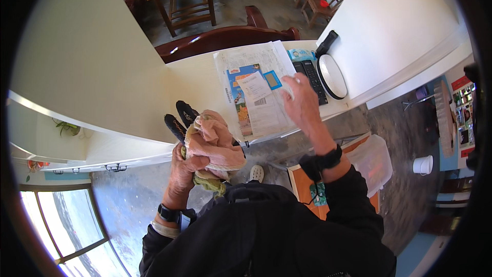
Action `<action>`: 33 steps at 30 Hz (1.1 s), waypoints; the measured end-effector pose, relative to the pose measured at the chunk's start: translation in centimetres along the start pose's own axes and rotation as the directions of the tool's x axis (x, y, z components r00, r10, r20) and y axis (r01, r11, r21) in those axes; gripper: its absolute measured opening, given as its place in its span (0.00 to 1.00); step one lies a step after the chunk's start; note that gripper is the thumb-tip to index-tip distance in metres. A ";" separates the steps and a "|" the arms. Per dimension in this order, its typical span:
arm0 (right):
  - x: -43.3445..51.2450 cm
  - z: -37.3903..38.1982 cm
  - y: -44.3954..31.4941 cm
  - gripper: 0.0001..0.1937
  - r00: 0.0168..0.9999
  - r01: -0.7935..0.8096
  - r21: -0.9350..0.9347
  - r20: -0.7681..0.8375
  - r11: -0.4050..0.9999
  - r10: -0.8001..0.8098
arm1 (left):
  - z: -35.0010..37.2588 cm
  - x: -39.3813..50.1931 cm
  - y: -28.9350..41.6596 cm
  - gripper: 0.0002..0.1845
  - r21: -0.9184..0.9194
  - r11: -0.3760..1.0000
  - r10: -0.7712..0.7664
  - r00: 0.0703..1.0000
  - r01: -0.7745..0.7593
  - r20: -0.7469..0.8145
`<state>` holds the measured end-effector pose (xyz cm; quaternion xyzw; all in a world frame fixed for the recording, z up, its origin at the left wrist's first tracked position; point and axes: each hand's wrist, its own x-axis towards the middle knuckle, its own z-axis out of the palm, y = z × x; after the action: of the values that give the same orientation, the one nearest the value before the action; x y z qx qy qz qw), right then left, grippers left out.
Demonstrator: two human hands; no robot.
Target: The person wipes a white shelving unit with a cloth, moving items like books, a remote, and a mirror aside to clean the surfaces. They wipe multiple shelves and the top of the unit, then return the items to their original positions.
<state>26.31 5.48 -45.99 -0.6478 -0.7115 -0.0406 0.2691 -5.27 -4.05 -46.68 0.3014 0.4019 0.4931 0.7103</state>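
My left hand (187, 167) grips a bundled pink cloth (217, 142), with a yellow-green cloth (210, 185) hanging beneath it. Two slim black items with patterned surfaces (180, 119) stick out beyond the bundle, above the white counter (188, 84); how they are held is hidden. Over the right part of the papers hovers my right hand (303, 104), thumb and fingers apart and bent, with no held thing discernible. Near its fingertips lies a small blue-framed device with a grey display (272, 80). A printed slip (259, 100) rests on a colourful booklet (242, 117), on top of larger sheets (251, 55).
Right of the papers are a black keypad device (313, 80), a white oval object with a black rim (331, 77) and a blue packet (301, 54). A red-brown wooden chair back (230, 34) rises behind the counter. Below right sits a translucent plastic container (371, 163); a white bucket (423, 165) stands farther off.
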 end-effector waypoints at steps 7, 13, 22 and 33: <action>-4.6 -1.4 -8.7 0.52 0.792 -0.082 0.881 0.342 0.466 -0.507 | -0.1 0.0 -0.3 0.43 0.006 1.000 -0.008 0.999 0.007 0.043; -5.3 -0.4 -11.1 0.56 0.759 -0.464 0.839 0.541 0.284 -0.362 | 0.2 -0.2 -0.4 0.55 0.088 0.995 0.038 0.996 -0.045 0.086; -6.7 1.4 -9.8 0.32 0.599 -0.785 0.397 0.683 -0.476 -0.419 | 0.2 -0.7 0.0 0.36 0.045 0.990 0.130 0.987 -0.134 0.092; -8.0 1.4 -5.4 0.30 0.742 -0.594 0.243 0.533 -0.767 -0.406 | 1.0 -0.6 1.8 0.15 0.140 0.990 0.033 0.999 -0.031 -0.012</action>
<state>20.85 -1.98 -49.13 -0.0623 -0.1053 0.8800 0.4590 -5.36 -4.02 -44.51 0.3531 0.4356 0.4773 0.6766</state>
